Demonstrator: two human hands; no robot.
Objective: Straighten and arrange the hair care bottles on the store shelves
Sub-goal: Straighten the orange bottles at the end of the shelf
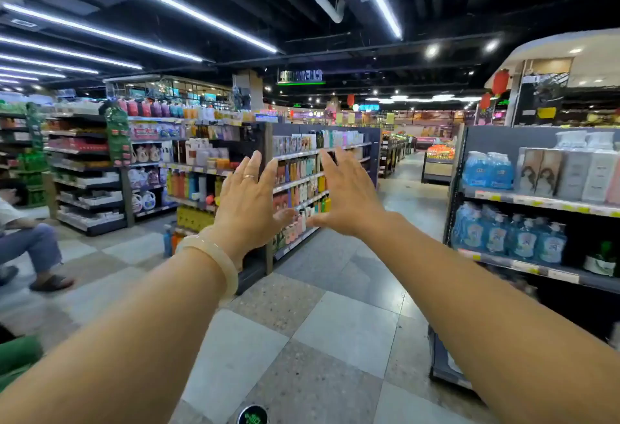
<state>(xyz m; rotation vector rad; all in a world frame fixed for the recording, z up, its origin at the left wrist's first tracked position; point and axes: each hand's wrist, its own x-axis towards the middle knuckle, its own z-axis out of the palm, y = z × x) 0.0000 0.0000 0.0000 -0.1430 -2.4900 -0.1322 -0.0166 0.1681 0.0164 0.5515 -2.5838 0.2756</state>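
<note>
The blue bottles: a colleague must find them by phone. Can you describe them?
Go to the grey shelf unit on the aisle's right. On its lower shelf stands a row of blue pump bottles. Beside them sits a dark green item; these are translucent blue with white labels.

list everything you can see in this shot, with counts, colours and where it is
hair care bottles: too many to count, mixed orange, white, green and pink, on the centre aisle shelves
blue bottles: many, blue, right shelf unit, lower and upper rows
boxed products: several, grey-white, right unit upper shelf
red lanterns: at least four, red, hanging from the ceiling
seated person: one, blue trousers, dark sandals, far left
floor tiles: grey and speckled checks
bracelet: one, pale, left wrist
ring: one, left finger
left hand: open, raised, holding nothing
right hand: open, raised, holding nothing
</note>
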